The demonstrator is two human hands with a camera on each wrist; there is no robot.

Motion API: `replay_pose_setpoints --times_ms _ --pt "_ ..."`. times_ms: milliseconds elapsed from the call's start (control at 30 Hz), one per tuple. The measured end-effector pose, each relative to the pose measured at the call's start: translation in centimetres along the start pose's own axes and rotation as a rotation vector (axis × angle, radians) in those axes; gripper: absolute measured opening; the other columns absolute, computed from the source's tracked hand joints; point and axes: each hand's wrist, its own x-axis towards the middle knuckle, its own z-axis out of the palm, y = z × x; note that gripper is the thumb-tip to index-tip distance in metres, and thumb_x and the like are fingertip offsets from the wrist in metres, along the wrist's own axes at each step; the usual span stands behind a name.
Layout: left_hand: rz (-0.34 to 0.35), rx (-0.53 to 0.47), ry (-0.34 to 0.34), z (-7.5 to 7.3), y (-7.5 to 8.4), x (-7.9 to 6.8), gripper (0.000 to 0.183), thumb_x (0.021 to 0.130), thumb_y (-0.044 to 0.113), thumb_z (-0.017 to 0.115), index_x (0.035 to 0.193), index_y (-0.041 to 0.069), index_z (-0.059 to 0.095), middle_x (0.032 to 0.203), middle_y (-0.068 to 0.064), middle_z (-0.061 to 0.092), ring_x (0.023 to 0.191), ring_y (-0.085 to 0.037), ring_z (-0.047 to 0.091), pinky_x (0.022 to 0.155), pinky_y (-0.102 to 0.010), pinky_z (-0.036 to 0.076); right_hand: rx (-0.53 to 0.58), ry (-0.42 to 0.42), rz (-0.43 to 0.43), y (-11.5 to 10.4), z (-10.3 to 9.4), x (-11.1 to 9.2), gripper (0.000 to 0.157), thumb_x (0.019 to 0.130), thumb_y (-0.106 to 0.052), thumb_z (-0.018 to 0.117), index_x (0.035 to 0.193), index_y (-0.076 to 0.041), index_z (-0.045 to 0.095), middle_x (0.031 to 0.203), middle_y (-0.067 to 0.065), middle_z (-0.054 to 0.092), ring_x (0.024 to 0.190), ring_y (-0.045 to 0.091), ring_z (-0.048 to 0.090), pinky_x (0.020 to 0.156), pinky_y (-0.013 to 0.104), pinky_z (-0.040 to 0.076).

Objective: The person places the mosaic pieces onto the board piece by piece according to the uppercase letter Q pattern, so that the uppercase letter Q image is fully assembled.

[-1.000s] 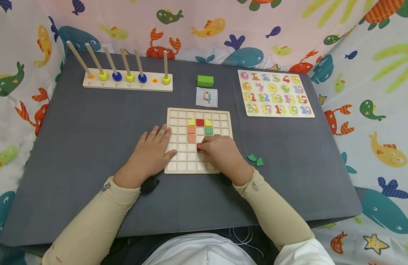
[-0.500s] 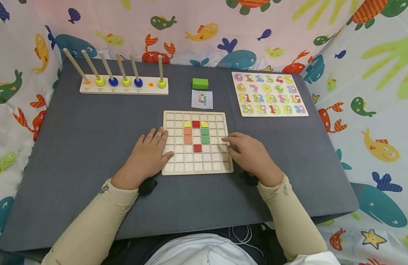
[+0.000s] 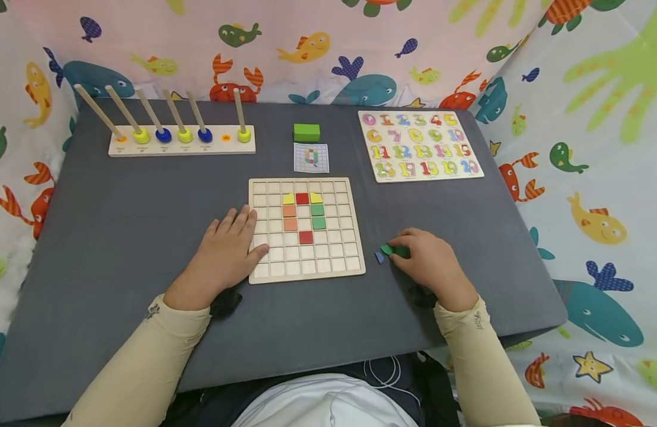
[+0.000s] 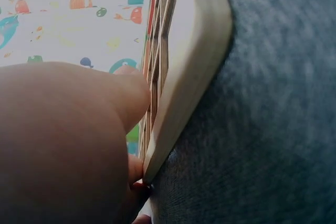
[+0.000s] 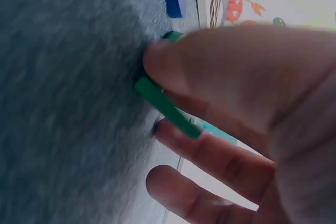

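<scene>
A wooden grid board lies flat, with red, green, orange and yellow pieces in some squares. My left hand rests along its left edge, fingers extended and thumb over the rim. Right of the board, my right hand has thumb and fingers around a small green piece, seemingly pinching it. A second green piece lies by the fingertips, mostly hidden by the thumb in the right wrist view. Beside it is a small blue piece.
Behind the board lie a pattern card and a green block. A peg stand with coloured rings stands back left; a number board lies back right. The grey table is bordered by a printed curtain.
My right hand has let go of the red piece on the board and moved right to the loose green pieces. The blue piece has come into view. My left hand stays on the board.
</scene>
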Motion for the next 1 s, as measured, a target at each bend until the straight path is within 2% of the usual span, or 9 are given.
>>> replay_pose_setpoints --times_ms 200,333,433,533,700,833,900,1000 --pt "-0.009 -0.019 -0.009 0.0 -0.5 -0.6 0.083 0.114 0.049 0.045 0.17 0.0 0.009 0.176 -0.022 0.006 0.162 -0.044 0.004 0.126 -0.065 0.007 -0.072 0.118 -0.106 -2.2 0.1 2.0 0.018 0.096 -0.021 0.083 0.11 -0.01 0.086 0.105 0.007 0.077 0.09 0.026 0.073 0.068 0.045 0.06" --pt "-0.002 -0.025 -0.006 -0.2 -0.3 -0.6 0.084 0.113 0.049 0.046 0.17 0.0 0.01 0.177 -0.021 0.006 0.162 -0.043 0.003 0.127 -0.064 0.006 -0.061 0.204 -0.229 -4.3 0.1 3.2 0.014 0.093 -0.015 0.086 0.106 -0.011 0.087 0.101 0.005 0.078 0.086 0.024 0.072 0.063 0.04 0.059" --pt "-0.002 -0.023 0.0 -0.4 -0.1 -0.5 0.084 0.113 0.049 0.048 0.17 0.0 0.01 0.177 -0.02 0.007 0.162 -0.042 0.004 0.127 -0.064 0.006 -0.035 0.212 -0.334 -6.2 0.3 4.5 0.015 0.089 -0.011 0.089 0.104 -0.013 0.088 0.099 0.002 0.08 0.086 0.022 0.072 0.066 0.038 0.059" --pt "0.0 -0.016 -0.001 -0.4 0.2 -0.2 0.085 0.113 0.05 0.048 0.17 0.0 0.01 0.177 -0.02 0.007 0.162 -0.042 0.004 0.127 -0.064 0.006 -0.041 0.165 -0.395 -7.9 0.9 5.8 0.015 0.088 -0.01 0.09 0.102 -0.015 0.089 0.1 0.0 0.08 0.091 0.021 0.072 0.072 0.038 0.06" --pt "0.002 -0.013 -0.001 -0.6 0.4 0.1 0.086 0.112 0.052 0.048 0.171 0.002 0.01 0.177 -0.018 0.006 0.163 -0.04 0.004 0.127 -0.063 0.007 -0.103 0.091 -0.421 -9.7 1.2 7.3 0.014 0.088 -0.013 0.091 0.101 -0.017 0.088 0.099 0.0 0.077 0.09 0.02 0.071 0.076 0.036 0.061" --pt "-0.002 -0.006 0.01 -0.7 0.4 0.0 0.086 0.112 0.052 0.05 0.171 0.002 0.012 0.177 -0.017 0.008 0.163 -0.04 0.006 0.127 -0.063 0.009 -0.081 0.009 -0.44 -9.9 0.2 7.7 0.018 0.094 -0.012 0.085 0.113 -0.015 0.086 0.108 0.003 0.076 0.096 0.02 0.072 0.081 0.036 0.061" --pt "-0.006 -0.005 0.016 -0.7 0.3 -0.1 0.086 0.112 0.051 0.05 0.17 0.001 0.014 0.177 -0.018 0.01 0.162 -0.041 0.007 0.127 -0.063 0.01 -0.05 -0.012 -0.407 -9.4 -0.7 7.5 0.022 0.098 -0.012 0.08 0.12 -0.012 0.084 0.114 0.004 0.076 0.102 0.021 0.072 0.085 0.039 0.061" --pt "-0.013 -0.013 0.022 -0.7 0.1 -0.5 0.085 0.112 0.05 0.051 0.17 0.0 0.015 0.177 -0.019 0.012 0.162 -0.042 0.009 0.127 -0.064 0.011 -0.016 -0.013 -0.301 -8.1 -2.4 6.6 0.027 0.103 -0.015 0.075 0.128 -0.01 0.08 0.12 0.007 0.074 0.104 0.023 0.071 0.084 0.043 0.06"
